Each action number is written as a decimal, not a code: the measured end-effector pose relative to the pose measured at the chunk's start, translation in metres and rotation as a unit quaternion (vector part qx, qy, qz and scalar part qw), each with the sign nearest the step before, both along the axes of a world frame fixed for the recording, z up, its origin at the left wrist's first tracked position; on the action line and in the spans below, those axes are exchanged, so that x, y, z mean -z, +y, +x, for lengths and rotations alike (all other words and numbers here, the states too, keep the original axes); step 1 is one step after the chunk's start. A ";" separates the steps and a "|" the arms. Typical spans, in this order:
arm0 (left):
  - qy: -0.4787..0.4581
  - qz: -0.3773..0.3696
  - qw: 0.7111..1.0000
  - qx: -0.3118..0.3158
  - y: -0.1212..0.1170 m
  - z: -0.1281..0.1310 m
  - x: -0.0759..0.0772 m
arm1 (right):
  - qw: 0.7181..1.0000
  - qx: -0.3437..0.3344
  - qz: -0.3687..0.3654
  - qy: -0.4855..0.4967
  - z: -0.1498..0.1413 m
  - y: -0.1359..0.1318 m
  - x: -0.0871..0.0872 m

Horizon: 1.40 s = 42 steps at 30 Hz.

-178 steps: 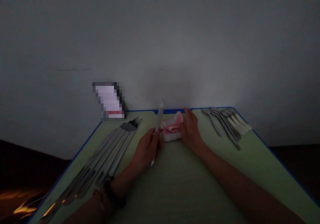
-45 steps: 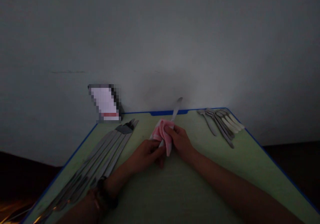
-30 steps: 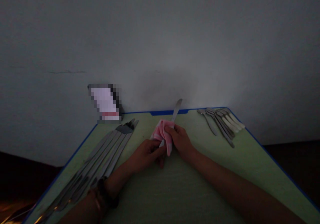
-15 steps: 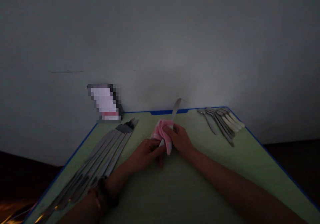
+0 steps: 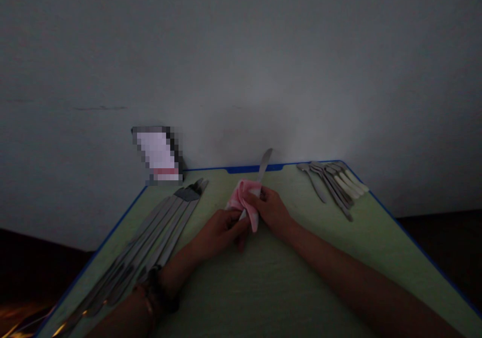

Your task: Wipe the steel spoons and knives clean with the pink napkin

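A table knife (image 5: 265,164) slants up and away over the middle of the table, its blade tip toward the wall. My left hand (image 5: 220,230) is closed on the handle end of the knife. A pink and white cloth (image 5: 241,195) is wrapped around the knife's middle. My right hand (image 5: 271,210) pinches that cloth against the knife, thumb on top. The fingers under the cloth are hidden.
Several long metal utensils (image 5: 150,232) lie along the left side, partly behind my left forearm. Spoons and white-handled cutlery (image 5: 335,182) lie at the back right. A blurred-out device (image 5: 158,154) leans on the wall. The green table (image 5: 241,298) has a blue edge.
Both hands stay in nearly the same place, still on the knife and cloth. The cloth's folds and lower corner have shifted slightly.
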<state>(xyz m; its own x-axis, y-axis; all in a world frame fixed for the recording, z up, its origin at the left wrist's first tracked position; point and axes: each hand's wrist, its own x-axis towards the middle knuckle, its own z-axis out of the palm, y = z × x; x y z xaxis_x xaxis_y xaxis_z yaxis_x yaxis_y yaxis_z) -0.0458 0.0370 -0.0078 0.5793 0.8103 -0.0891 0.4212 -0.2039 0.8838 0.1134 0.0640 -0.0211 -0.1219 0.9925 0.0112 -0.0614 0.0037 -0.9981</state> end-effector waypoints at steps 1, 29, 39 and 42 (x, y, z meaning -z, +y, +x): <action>-0.002 0.001 1.000 0.001 0.000 0.000 0.000 | 1.000 0.000 -0.003 0.004 0.000 0.000 -0.001; 0.052 0.019 0.996 -0.074 -0.006 0.014 -0.004 | 0.996 0.061 0.058 -0.003 0.009 0.011 0.005; 0.142 0.123 0.982 -0.009 -0.008 0.012 -0.008 | 0.966 0.219 0.022 0.133 0.035 0.042 0.019; 0.167 0.146 0.975 -0.005 -0.008 0.012 -0.007 | 0.954 0.239 0.014 0.182 0.041 0.049 0.022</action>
<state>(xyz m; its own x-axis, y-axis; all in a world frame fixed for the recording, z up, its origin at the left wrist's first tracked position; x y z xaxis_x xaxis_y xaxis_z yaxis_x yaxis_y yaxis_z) -0.0341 0.0294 -0.0008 0.5500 0.8344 -0.0368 0.6789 -0.4210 0.6015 0.1547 0.1134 -0.0433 0.3609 0.9326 -0.0071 -0.3894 0.1437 -0.9098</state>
